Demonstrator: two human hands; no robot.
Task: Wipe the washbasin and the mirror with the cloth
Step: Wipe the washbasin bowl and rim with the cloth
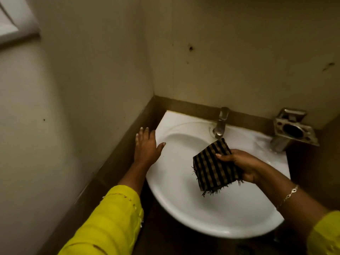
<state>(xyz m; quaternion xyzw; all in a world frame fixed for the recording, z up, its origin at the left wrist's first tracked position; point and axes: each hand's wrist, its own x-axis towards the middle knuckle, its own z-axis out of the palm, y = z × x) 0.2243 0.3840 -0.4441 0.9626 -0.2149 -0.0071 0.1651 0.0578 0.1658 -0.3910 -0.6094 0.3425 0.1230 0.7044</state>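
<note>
Overhead, a folded brown-and-black checked cloth (213, 168) is gripped by the right hand (242, 165) above the white ceramic corner washbasin (184, 208); the left hand (147, 146), fingers spread, is laid on the washbasin's left rim. A chrome tap (221, 122) is seen at the washbasin's back.

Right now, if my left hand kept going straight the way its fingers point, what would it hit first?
Probably the brown wall ledge in the corner beside the washbasin; your left hand points up along it, though depth is unclear.
</note>
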